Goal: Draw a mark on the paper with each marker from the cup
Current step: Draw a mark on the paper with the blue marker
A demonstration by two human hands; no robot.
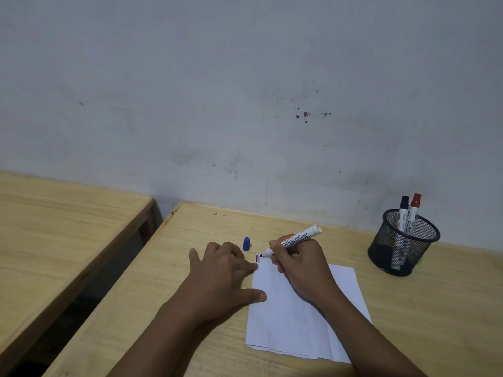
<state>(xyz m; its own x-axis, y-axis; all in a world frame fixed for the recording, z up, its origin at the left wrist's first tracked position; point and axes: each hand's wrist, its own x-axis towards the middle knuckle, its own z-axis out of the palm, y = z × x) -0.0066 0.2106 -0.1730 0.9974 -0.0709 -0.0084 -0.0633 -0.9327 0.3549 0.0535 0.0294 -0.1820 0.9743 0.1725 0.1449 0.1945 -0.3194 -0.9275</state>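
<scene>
A white sheet of paper [296, 319] lies on the wooden table [174, 308]. My right hand [302, 265] grips an uncapped white marker [298, 239], its tip touching the paper's far left corner beside short dark and red marks [257, 258]. My left hand [223, 276] rests flat with fingers spread, pressing the paper's left edge. A blue cap [246, 243] stands on the table just beyond my left hand. At the right, a black mesh cup [402, 243] holds a black-capped marker [403, 210] and a red-capped marker [414, 210].
A second wooden table [62, 229] stands to the left, separated by a dark gap [89, 292]. A stained grey wall [245, 104] rises right behind both tables. The cup stands close to the wall.
</scene>
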